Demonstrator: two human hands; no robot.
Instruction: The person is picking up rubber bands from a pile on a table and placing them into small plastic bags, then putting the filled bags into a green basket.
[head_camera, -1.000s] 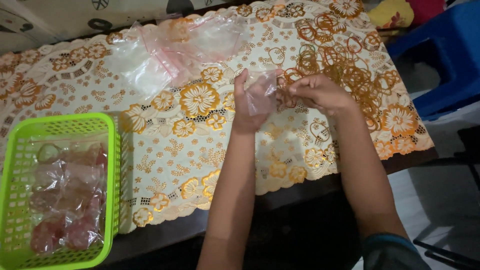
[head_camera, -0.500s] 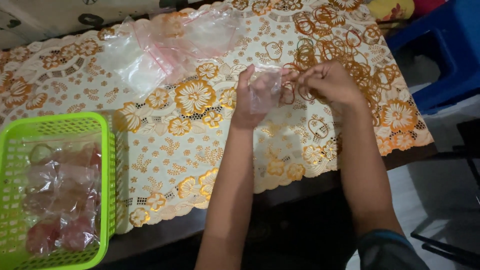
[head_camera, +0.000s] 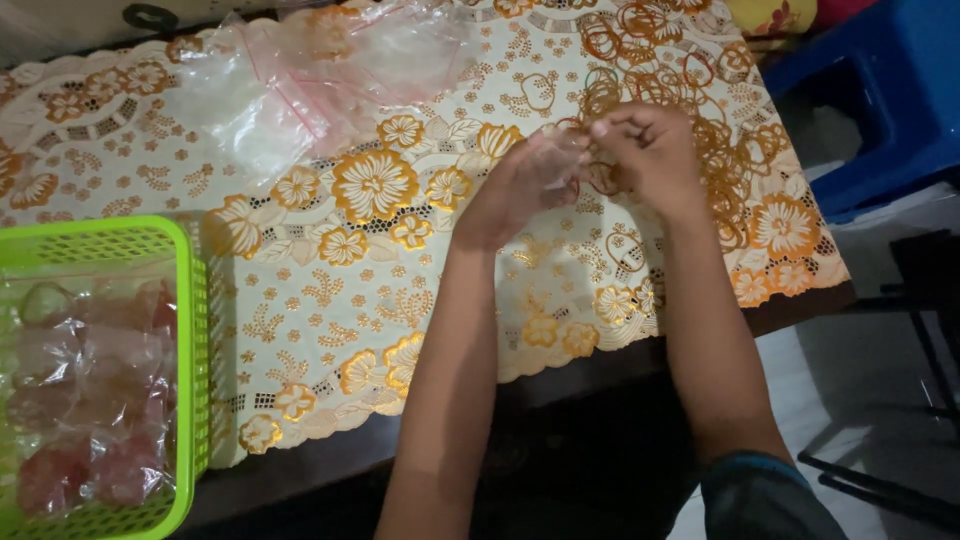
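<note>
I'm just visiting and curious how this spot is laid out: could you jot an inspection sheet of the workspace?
Surface: table under a cream cloth with orange flowers.
Job's things: small clear bag held between both hands; orange rubber bands heaped beside them.
Clutter: empty clear bags at the far edge; green basket of filled bags, left.
Grippers: left hand grips the bag; right hand pinches at its top.
Cables: nothing seen.
Surroundings: blue plastic stool, right; pale floor.
</note>
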